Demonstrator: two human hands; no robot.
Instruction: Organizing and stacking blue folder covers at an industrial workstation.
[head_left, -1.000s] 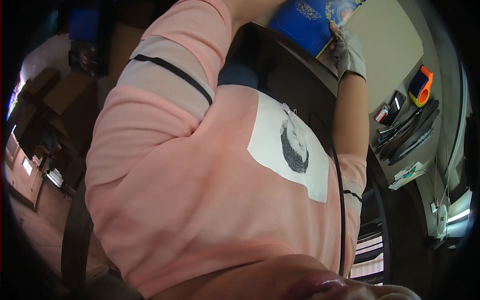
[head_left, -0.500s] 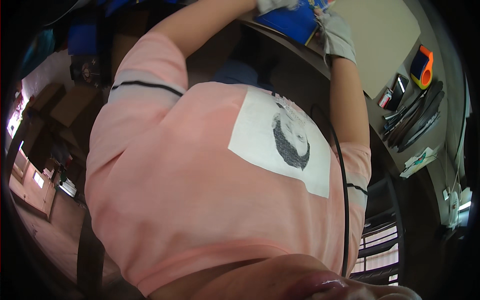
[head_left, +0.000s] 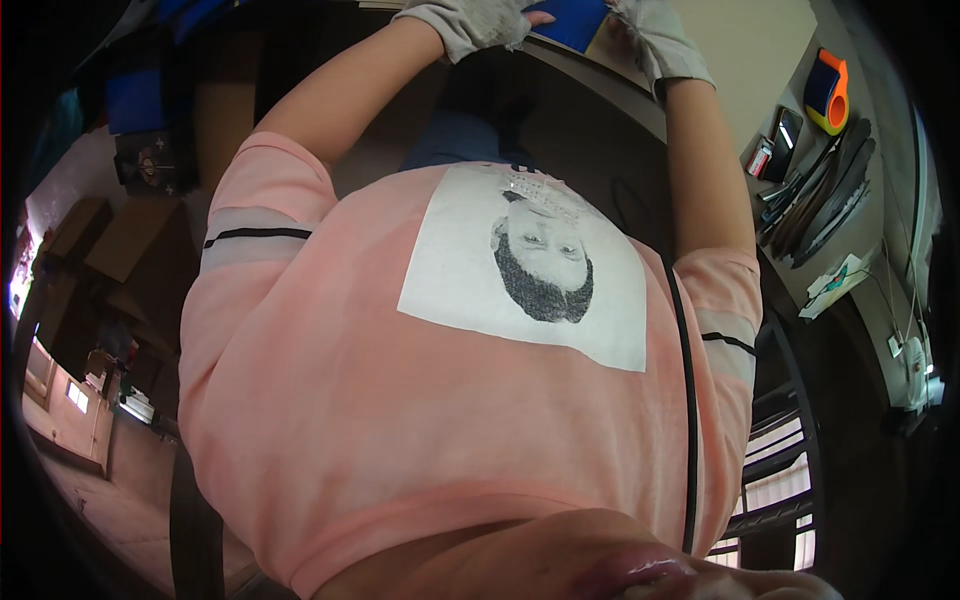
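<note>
A flat blue printed piece with a pale yellow edge lies at the table's near edge, at the top of the view. Its far part is cut off, and I cannot tell whether it is a book, a folder or a box panel. My left hand, in a greyish-white work glove with bare fingertips, has its fingers curled at the piece's left edge, the thumb against it. My right hand, gloved alike, is closed at the piece's right edge. Its fingertips are partly out of the picture.
Pale board covers the table. Right of it lie an orange-and-blue tape dispenser, a dark phone, a small red-and-white item and a stack of dark curved pieces. Cardboard boxes stand left. A black cable hangs over my shirt.
The head view has shifted, so the table's things sit higher. My left hand has come nearer, to the blue piece's near left edge. The right hand stays at its right edge.
</note>
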